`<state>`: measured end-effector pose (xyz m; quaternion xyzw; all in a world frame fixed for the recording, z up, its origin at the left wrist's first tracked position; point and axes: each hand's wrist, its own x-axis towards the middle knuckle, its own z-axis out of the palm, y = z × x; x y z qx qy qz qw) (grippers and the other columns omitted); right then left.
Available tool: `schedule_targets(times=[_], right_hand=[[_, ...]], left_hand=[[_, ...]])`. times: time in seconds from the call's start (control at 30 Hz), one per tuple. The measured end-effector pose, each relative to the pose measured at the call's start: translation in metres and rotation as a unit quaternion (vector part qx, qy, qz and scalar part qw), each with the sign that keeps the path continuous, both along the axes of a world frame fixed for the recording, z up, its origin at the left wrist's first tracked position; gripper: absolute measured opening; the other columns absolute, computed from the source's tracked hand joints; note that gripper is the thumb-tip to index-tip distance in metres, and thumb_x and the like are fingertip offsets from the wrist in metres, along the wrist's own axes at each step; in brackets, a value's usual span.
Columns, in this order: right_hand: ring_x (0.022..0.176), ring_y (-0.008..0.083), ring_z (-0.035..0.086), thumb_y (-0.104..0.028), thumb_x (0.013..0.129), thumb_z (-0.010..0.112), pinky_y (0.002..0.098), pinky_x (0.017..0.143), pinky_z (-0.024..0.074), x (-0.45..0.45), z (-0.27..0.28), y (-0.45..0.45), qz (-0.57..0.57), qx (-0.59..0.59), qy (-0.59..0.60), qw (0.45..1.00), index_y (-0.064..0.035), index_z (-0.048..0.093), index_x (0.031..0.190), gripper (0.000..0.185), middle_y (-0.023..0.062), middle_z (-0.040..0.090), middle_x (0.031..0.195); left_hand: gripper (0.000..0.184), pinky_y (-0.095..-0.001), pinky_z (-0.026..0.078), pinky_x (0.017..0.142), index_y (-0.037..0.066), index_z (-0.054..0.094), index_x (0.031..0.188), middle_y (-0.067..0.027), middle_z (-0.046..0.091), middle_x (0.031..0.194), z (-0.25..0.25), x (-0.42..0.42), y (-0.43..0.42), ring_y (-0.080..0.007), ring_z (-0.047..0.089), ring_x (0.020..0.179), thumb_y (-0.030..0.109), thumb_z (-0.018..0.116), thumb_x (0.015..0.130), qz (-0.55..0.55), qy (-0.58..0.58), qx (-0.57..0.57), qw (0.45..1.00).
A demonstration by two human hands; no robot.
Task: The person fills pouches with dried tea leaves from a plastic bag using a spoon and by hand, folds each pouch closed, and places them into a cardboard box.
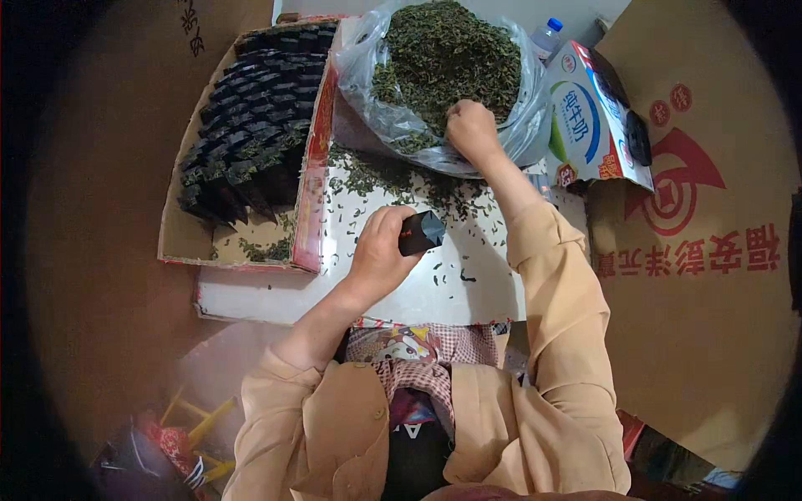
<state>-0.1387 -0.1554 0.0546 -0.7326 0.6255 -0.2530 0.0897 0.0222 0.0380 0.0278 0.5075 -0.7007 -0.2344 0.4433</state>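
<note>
My left hand (382,249) is wrapped round a small black packet (422,233) above the white table; the packet's open-looking end faces right. At the front edge of a large clear plastic bag (364,83), my right hand (472,129) touches the heap of dark green dried leaves (443,58). Its fingers are bent together, and any leaves in them are hidden. To the left, a cardboard box (311,184) with a red edge holds rows of black packets (259,108), several with leaves at their tops.
Loose leaves lie scattered over the white table (251,292). A milk carton box (576,117) stands right of the bag, with a blue-capped bottle (547,37) behind. Large cardboard panels (702,334) rise at both sides. Yellow bars (200,422) show at the lower left.
</note>
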Motion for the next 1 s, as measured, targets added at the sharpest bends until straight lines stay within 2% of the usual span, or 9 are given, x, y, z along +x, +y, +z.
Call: schedule_targets(times=[0.1,0.23,0.3,0.47,0.53,0.67,0.7,0.8,1.0], right_hand=[[0.082,0.0409,0.064,-0.015,0.080,0.050,0.0448,0.076,0.0511,-0.002,-0.016,-0.016,-0.053,0.081,-0.111,0.989,-0.0007,0.068,0.082,0.023,0.0240,0.066,0.084],[0.080,0.0397,0.065,-0.015,0.081,0.050,0.0440,0.075,0.0517,-0.005,0.002,-0.002,-0.061,0.049,-0.091,0.993,-0.0007,0.069,0.083,0.023,0.0237,0.066,0.083],[0.078,0.0391,0.065,-0.013,0.082,0.050,0.0450,0.071,0.0517,-0.004,0.008,0.008,-0.039,-0.064,-0.018,0.997,-0.0010,0.066,0.085,0.021,0.0231,0.066,0.080],[0.071,0.0397,0.063,-0.006,0.079,0.052,0.0509,0.067,0.0486,-0.015,0.017,0.029,0.046,-0.156,0.128,0.978,-0.0030,0.058,0.087,0.011,0.0200,0.062,0.071],[0.069,0.0381,0.062,-0.002,0.076,0.053,0.0487,0.063,0.0490,-0.020,0.020,0.036,0.116,-0.222,0.188,0.950,-0.0038,0.059,0.087,0.012,0.0190,0.061,0.069],[0.067,0.0277,0.065,-0.003,0.082,0.053,0.0386,0.061,0.0504,-0.031,0.035,0.067,0.071,-0.223,0.179,0.956,-0.0011,0.061,0.093,0.014,0.0165,0.064,0.071],[0.067,0.0220,0.064,-0.005,0.085,0.053,0.0336,0.063,0.0501,-0.034,0.031,0.078,0.036,-0.209,0.007,0.977,0.0011,0.061,0.098,0.016,0.0142,0.065,0.072],[0.070,0.0116,0.061,-0.012,0.093,0.054,0.0244,0.070,0.0484,-0.047,0.035,0.138,-0.008,-0.052,-0.386,0.921,0.0062,0.059,0.109,0.025,0.0093,0.067,0.078],[0.073,0.0127,0.061,-0.012,0.096,0.051,0.0259,0.071,0.0500,-0.073,-0.043,0.259,-0.138,0.036,-0.503,0.852,0.0048,0.057,0.110,0.022,0.0084,0.066,0.083]], left_hand=[[0.049,-0.0396,0.046,0.083,0.003,0.053,0.105,-0.0150,0.057,0.098,0.001,0.001,-0.001,-0.0338,0.057,0.093,0.004,0.074,0.061,-0.005,-0.002,0.008,1.000],[0.048,-0.0394,0.046,0.083,0.002,0.053,0.105,-0.0155,0.057,0.098,0.000,0.001,-0.001,-0.0341,0.056,0.093,0.004,0.073,0.061,-0.009,0.000,0.022,1.000],[0.048,-0.0394,0.046,0.083,0.002,0.053,0.105,-0.0156,0.057,0.098,-0.001,-0.001,0.001,-0.0341,0.056,0.093,0.004,0.073,0.061,-0.012,-0.001,0.017,1.000],[0.047,-0.0396,0.046,0.083,0.001,0.053,0.105,-0.0157,0.057,0.098,-0.001,-0.003,0.007,-0.0343,0.056,0.093,0.004,0.072,0.062,-0.018,-0.005,0.014,1.000],[0.047,-0.0397,0.046,0.083,0.002,0.053,0.105,-0.0155,0.057,0.098,0.001,-0.003,0.009,-0.0341,0.056,0.093,0.004,0.073,0.062,-0.019,-0.008,0.015,1.000],[0.049,-0.0395,0.046,0.082,0.003,0.053,0.106,-0.0148,0.057,0.099,0.001,-0.003,0.015,-0.0337,0.057,0.092,0.004,0.074,0.061,-0.022,0.014,0.027,0.999],[0.049,-0.0395,0.046,0.082,0.003,0.053,0.106,-0.0148,0.057,0.099,0.000,-0.002,0.016,-0.0337,0.057,0.092,0.004,0.074,0.061,-0.022,0.015,0.026,0.999],[0.049,-0.0384,0.047,0.081,0.004,0.053,0.106,-0.0147,0.056,0.098,-0.009,0.001,0.021,-0.0330,0.057,0.091,0.004,0.075,0.062,-0.015,0.009,0.013,1.000],[0.045,-0.0352,0.046,0.081,0.003,0.050,0.109,-0.0151,0.055,0.097,-0.022,-0.003,0.031,-0.0310,0.057,0.090,0.002,0.072,0.069,0.023,0.054,0.015,0.998]])
